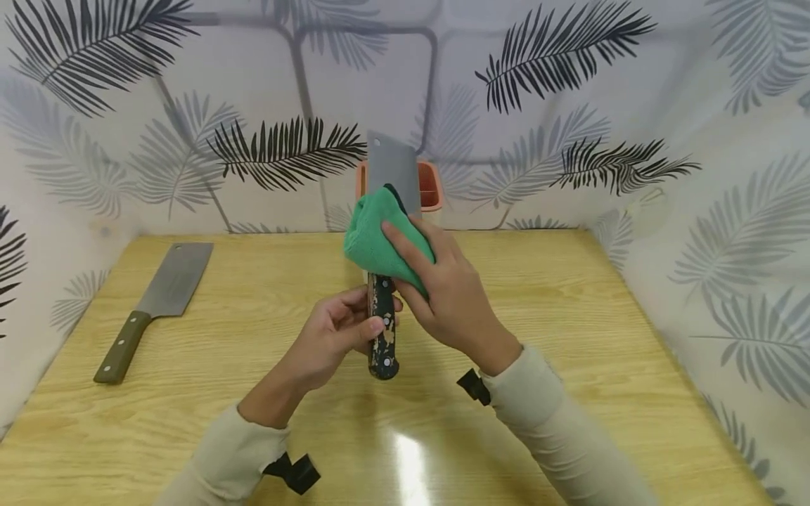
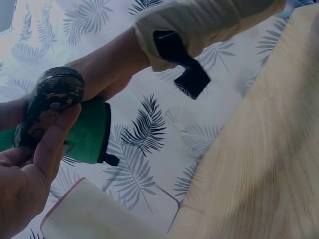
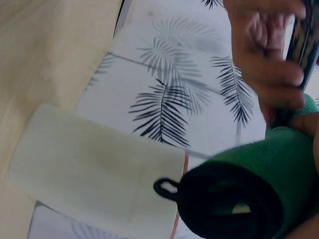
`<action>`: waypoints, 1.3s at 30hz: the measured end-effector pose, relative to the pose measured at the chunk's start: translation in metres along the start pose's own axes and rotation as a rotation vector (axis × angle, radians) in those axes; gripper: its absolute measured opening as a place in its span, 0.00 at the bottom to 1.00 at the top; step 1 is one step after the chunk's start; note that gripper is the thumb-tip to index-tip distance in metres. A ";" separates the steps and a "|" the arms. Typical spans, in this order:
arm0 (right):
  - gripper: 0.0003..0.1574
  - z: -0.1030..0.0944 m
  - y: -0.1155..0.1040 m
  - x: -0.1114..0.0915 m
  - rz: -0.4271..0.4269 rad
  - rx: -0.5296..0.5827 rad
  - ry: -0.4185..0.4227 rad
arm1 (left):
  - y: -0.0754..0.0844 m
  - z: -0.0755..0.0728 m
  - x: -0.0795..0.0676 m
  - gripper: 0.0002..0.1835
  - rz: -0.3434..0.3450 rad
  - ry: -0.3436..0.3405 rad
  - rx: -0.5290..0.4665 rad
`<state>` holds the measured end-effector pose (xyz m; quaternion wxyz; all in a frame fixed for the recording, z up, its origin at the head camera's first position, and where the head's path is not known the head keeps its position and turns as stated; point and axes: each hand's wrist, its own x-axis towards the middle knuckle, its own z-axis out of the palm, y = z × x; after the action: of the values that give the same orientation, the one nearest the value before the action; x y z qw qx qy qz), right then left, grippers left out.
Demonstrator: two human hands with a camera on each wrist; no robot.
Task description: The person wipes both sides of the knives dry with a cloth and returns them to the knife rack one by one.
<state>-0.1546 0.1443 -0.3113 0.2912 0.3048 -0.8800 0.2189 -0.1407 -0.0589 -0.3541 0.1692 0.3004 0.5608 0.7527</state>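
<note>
The knife (image 1: 394,165) is standing out in the middle of the frame, its long axis running nearly straight up and down, with the worn black handle (image 1: 382,327) pointing toward the bottom and the broad blade toward the top. The left hand (image 1: 335,330), just below centre, is gripping the handle, its thumb lying along the face and its fingers curling behind. From those fingers the blade is extending upward, away from the person.

A green cloth (image 1: 382,239) with a black edge is covering the lower part of the blade. The right hand (image 1: 452,295), right of centre, is pinching the cloth against the knife, its fingers coming across from the right. The right hand is lying nearer the blade, the left nearer the handle's end. How far the cloth is wrapping behind the blade, I cannot tell.

Beyond the blade, at upper centre, an orange-rimmed holder (image 1: 430,190) is standing upright against a leaf-patterned sheet (image 1: 468,42). A second knife (image 1: 166,292) is lying on the desk (image 1: 538,316) at the left of the frame, well apart from both hands, its olive handle slanting toward the lower left.
</note>
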 end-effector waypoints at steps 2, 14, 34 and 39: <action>0.36 0.002 -0.004 -0.006 -0.001 0.016 -0.003 | 0.000 0.001 0.001 0.25 0.004 0.021 -0.008; 0.37 -0.004 -0.023 -0.012 -0.103 -0.298 0.131 | 0.005 0.012 0.002 0.27 -0.071 0.073 0.089; 0.36 -0.011 -0.020 -0.016 -0.082 -0.267 0.130 | 0.003 0.026 -0.004 0.19 -0.054 0.152 0.379; 0.36 -0.012 -0.026 -0.022 -0.096 -0.285 0.141 | 0.001 0.027 -0.005 0.21 -0.038 0.179 0.407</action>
<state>-0.1186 0.1411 -0.3111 0.4025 0.2858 -0.8641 0.0985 -0.1191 -0.0423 -0.3491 0.0687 0.2495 0.7197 0.6442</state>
